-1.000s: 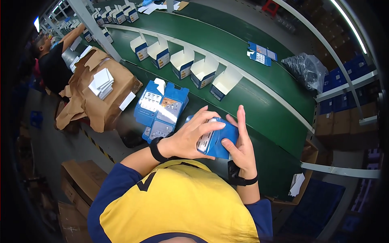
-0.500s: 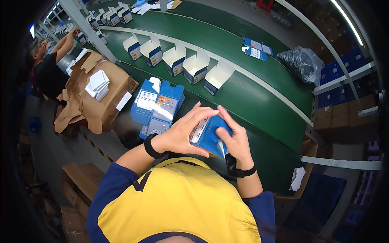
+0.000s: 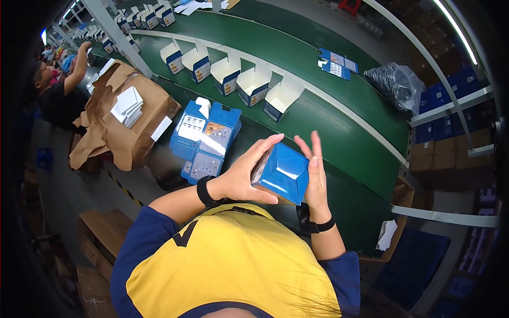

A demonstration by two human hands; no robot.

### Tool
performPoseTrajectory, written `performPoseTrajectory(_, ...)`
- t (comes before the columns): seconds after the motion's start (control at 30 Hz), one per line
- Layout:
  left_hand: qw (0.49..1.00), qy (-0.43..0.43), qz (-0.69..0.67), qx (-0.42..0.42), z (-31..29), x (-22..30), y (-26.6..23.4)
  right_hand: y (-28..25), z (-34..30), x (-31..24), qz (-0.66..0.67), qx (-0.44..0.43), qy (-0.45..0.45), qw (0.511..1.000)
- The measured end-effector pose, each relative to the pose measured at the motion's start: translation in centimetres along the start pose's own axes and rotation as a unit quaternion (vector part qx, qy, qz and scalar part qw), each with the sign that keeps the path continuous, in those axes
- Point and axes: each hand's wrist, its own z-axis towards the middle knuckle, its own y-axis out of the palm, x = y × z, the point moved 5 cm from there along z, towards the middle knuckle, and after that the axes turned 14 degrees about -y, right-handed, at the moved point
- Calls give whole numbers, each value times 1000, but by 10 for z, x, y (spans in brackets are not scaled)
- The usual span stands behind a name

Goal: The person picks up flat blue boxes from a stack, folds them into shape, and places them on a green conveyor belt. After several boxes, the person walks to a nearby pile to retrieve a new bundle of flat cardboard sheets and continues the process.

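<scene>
A small blue cardboard box is held in front of my chest, its closed, creased end facing up. My left hand grips it from the left, with the fingers along its far edge and the thumb along its near side. My right hand lies against the box's right side, fingers stretched out and apart, thumb raised by the edge. To the left of my hands lies a stack of flat blue printed carton blanks on the dark table edge.
A row of open-topped cartons stands on the green conveyor. An opened brown paper bundle bears white folded cards. Farther right are a flat carton and a clear plastic bag. A co-worker is at far left.
The box's end flaps have been folded down into a closed end. My right thumb has come off the top, and the right fingers have straightened upward. The co-worker's arm has lifted.
</scene>
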Motion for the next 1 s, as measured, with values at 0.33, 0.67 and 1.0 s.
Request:
performPoseTrajectory(0.33,816,377,429,87,-5,-1,8,-6,-22,32,335,14,352,874)
performPoseTrajectory(0.67,690,-254,510,445,-53,-61,-143,-121,77,153,-138,238,-51,960)
performPoseTrajectory(1.0,677,-313,501,439,-58,-69,-140,-89,50,218,-339,145,64,927)
